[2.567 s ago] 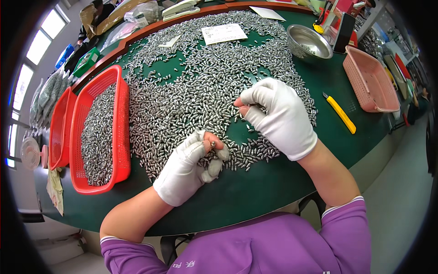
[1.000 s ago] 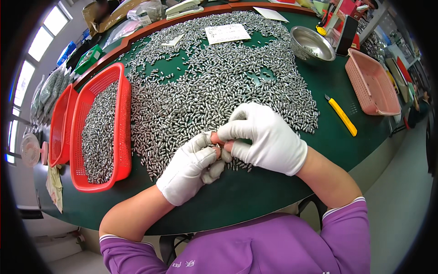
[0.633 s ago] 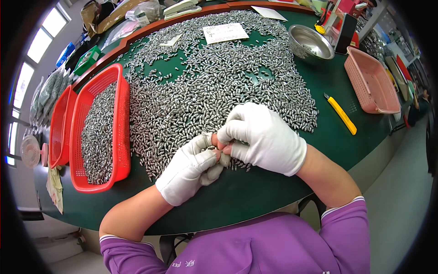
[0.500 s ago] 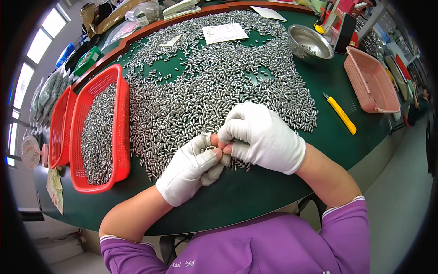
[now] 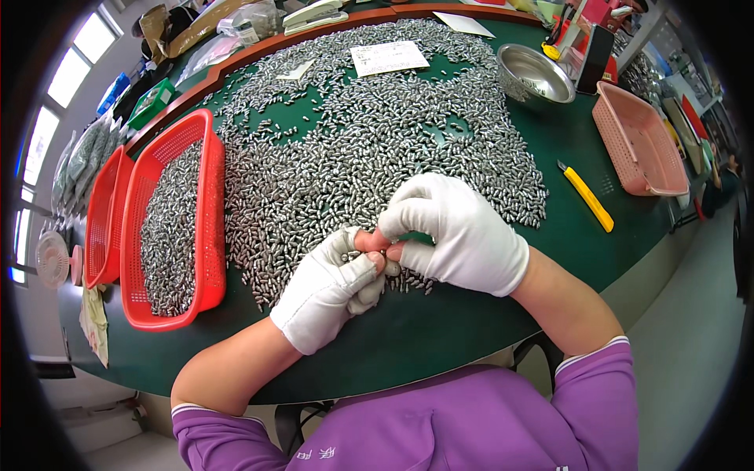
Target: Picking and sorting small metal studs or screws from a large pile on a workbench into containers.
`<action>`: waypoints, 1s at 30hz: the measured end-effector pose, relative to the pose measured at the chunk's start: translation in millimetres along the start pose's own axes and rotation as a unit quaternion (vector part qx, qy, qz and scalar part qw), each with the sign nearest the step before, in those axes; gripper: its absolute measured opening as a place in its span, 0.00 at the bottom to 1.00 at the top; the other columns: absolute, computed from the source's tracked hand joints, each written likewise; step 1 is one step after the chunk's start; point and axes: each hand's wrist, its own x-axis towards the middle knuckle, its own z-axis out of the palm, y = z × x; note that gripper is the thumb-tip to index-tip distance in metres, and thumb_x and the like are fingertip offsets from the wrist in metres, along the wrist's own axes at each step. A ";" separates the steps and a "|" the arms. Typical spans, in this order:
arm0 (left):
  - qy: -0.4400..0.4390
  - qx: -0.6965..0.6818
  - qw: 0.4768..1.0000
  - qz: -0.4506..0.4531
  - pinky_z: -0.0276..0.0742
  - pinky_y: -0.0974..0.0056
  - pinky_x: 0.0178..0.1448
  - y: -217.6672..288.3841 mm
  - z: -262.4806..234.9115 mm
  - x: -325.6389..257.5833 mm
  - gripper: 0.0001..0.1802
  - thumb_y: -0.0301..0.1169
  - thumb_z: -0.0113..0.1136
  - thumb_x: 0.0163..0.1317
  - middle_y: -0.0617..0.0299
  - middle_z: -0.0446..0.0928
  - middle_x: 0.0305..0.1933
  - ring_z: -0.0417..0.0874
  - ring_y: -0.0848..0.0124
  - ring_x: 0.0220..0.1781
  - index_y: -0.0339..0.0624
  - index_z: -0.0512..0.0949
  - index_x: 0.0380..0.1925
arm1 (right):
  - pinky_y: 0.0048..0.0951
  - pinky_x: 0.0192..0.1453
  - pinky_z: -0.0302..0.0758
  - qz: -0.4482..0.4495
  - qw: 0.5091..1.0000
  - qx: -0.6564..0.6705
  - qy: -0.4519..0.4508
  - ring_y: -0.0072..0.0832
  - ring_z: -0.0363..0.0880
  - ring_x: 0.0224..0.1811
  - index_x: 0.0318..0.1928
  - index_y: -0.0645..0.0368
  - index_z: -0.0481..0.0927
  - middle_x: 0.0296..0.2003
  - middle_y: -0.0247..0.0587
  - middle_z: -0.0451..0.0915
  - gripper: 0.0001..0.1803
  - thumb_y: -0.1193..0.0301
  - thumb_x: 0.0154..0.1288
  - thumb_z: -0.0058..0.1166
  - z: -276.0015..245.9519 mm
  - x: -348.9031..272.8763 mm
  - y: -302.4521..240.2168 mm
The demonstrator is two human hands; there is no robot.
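Note:
My left hand point(image 5: 326, 289) and my right hand point(image 5: 462, 235) wear white gloves with bare thumb and index fingertips. Their fingertips meet in a pinch at the near edge of a wide heap of small silvery metal parts point(image 5: 353, 173). Between the fingertips a tiny bit of metal shows, seemingly one of these short, rounded parts; the fingers hide most of it. Left of my hands, a red plastic basket point(image 5: 210, 259) holds a pile of the same parts. A steel bowl point(image 5: 542, 71) stands beyond the heap at the right.
A yellow utility knife point(image 5: 587, 198) and a pink basket point(image 5: 640, 141) lie on the green table point(image 5: 377, 345) at the right. Paper labels point(image 5: 389, 59) rest on the heap. Another red basket point(image 5: 102, 220) and a small fan point(image 5: 53, 259) are at the far left.
The fingers have shifted slightly at the pinch, and a small gap between my right thumb and index finger has widened. Everything else stays in place.

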 end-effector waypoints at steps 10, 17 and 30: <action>0.005 0.020 1.000 0.005 0.58 0.78 0.26 0.6 2.4 -1.5 0.09 0.31 0.60 0.64 0.68 0.75 0.32 0.66 0.82 0.24 0.44 0.73 0.41 | 0.33 0.39 0.76 -0.007 1.000 0.017 -0.013 0.36 0.79 0.34 0.32 0.59 0.81 0.30 0.40 0.79 0.07 0.77 0.50 0.63 3.6 0.6 1.2; 0.007 0.037 0.999 0.004 0.58 0.77 0.26 2.3 3.4 -1.7 0.09 0.34 0.57 0.67 0.66 0.77 0.34 0.66 0.82 0.23 0.45 0.73 0.42 | 0.29 0.41 0.76 0.027 0.999 0.017 0.035 0.31 0.79 0.35 0.34 0.59 0.81 0.32 0.39 0.78 0.08 0.80 0.52 0.62 1.4 -0.5 4.4; -0.015 0.003 1.000 0.002 0.59 0.75 0.27 5.4 1.7 -0.8 0.09 0.37 0.52 0.70 0.65 0.77 0.34 0.65 0.80 0.24 0.44 0.75 0.42 | 0.30 0.37 0.76 0.112 0.980 -0.077 0.147 0.35 0.80 0.32 0.35 0.60 0.83 0.31 0.43 0.79 0.06 0.76 0.55 0.60 -6.4 0.9 5.1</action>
